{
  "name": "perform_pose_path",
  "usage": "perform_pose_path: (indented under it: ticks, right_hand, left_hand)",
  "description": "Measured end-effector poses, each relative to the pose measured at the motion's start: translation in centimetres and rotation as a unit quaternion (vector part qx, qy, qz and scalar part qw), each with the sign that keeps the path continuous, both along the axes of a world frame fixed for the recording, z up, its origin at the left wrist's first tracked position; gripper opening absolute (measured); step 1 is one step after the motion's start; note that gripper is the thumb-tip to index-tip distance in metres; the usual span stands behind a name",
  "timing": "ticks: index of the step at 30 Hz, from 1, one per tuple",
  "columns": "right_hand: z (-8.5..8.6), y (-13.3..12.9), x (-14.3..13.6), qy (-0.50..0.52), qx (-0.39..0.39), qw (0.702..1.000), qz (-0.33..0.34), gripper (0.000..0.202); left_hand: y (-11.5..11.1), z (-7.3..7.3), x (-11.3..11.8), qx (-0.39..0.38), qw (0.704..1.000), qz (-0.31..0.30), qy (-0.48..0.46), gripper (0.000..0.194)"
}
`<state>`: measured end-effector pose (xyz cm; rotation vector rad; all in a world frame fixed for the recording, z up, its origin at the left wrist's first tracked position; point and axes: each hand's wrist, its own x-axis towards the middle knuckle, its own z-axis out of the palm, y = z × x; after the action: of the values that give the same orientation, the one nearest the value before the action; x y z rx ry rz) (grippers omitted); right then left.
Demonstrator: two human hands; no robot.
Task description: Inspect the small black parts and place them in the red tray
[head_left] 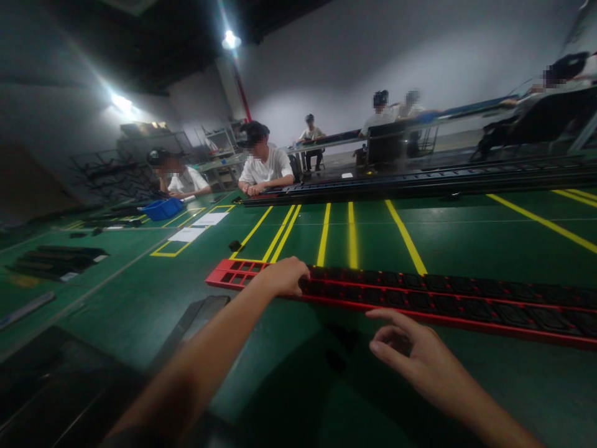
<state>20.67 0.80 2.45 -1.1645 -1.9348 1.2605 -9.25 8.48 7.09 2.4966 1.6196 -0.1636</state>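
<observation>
A long red tray (219, 274) with two rows of square openings lies across the table. Flat black squarish pieces (413, 301) fill most of its openings; several at the left end hold none. My left hand (285, 275) reaches over the tray near that end, fingers bent down and closed at the edge of the black pieces. What its fingertips grip, if anything, is hidden. In front of the tray, my right hand (417, 350) hovers with thumb and fingers curved apart, holding nothing. Small dark pieces (338, 348) lie in the shadow between my arms.
Behind the tray, yellow tape lines (353, 236) mark the green table (461, 236). A small black block (235, 246), white papers (186, 234) and a blue bin (162, 210) stand farther left. Long black rails (420, 180) run along the far side. Several people sit beyond.
</observation>
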Motion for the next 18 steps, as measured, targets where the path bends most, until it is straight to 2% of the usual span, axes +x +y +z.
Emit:
perform_pose_path:
  ticks: [5,8,10,13,15,18]
  right_hand:
    - [0.2,0.1,-0.1,-0.012,0.005,1.0,-0.006,0.035]
    - [-0.2,0.3,0.0,-0.016,0.007,1.0,-0.006,0.034]
    - [-0.7,0.5,0.1,-0.02,0.012,1.0,-0.01,0.034]
    - [-1.5,0.8,0.2,-0.03,0.018,0.999,-0.019,0.036]
    - [-1.9,1.0,0.2,-0.035,0.022,0.999,-0.023,0.036]
    - [-2.2,1.2,0.0,-0.04,0.023,0.998,-0.031,0.035]
  left_hand:
    - [-1.0,0.4,-0.1,0.021,1.0,0.015,-0.008,0.025]
    - [-0.8,1.5,-2.4,0.036,0.998,0.051,-0.022,0.031]
    - [0.0,2.4,-5.2,0.059,0.992,0.106,-0.024,0.034]
    - [1.4,3.3,-10.7,0.103,0.968,0.23,-0.004,0.033]
    - [2.3,3.3,-14.5,0.117,0.942,0.315,0.011,0.033]
    - [3.4,2.1,-19.0,0.107,0.909,0.402,0.024,0.033]
